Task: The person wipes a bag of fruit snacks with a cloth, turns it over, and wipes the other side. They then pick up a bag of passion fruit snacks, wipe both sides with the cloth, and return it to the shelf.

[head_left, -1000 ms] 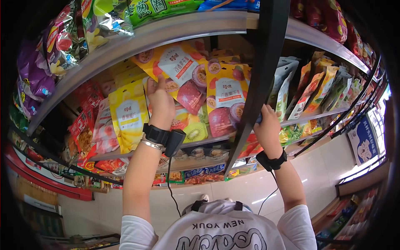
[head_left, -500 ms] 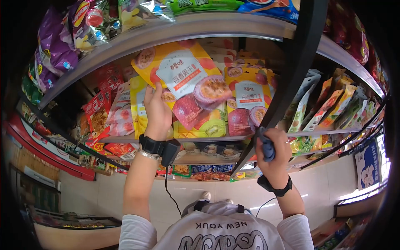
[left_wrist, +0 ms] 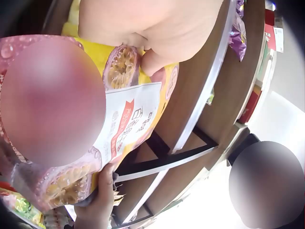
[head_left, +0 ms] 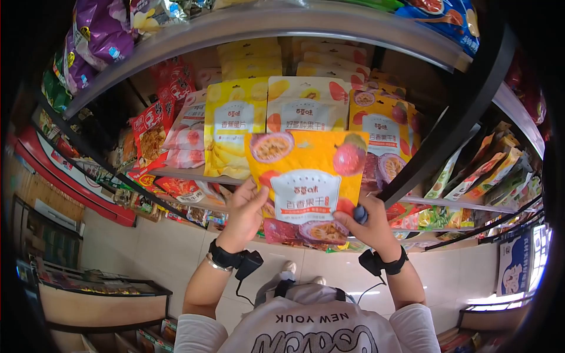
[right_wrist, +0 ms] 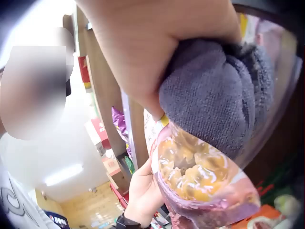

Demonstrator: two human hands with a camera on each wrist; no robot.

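Note:
A yellow dried passion-fruit pouch (head_left: 306, 162) is held up in front of the shelf, its printed front towards the head camera. My left hand (head_left: 244, 215) grips its left edge, the thumb lying on the front. At the opposite edge my right hand (head_left: 376, 226) has its thumb on the pouch front. Bunched in that same right hand is a dark grey-blue cloth (right_wrist: 209, 95), pressed near the pouch in the right wrist view. Behind the pouch stand yellow banana-chip pouches (head_left: 235, 117), mixed dried-fruit pouches (head_left: 306, 103) and more passion-fruit pouches (head_left: 385, 126).
A black shelf post (head_left: 459, 117) slants down on the right, close to my right hand. The upper shelf edge (head_left: 265, 32) curves above, with purple snack bags (head_left: 100, 35) at its left. Red snack packs (head_left: 153, 132) fill the shelf's left side.
The passion-fruit pouch has come off the shelf row, down towards my body. My right hand, with the cloth, has moved from the post to the pouch's right edge. The view has shifted left.

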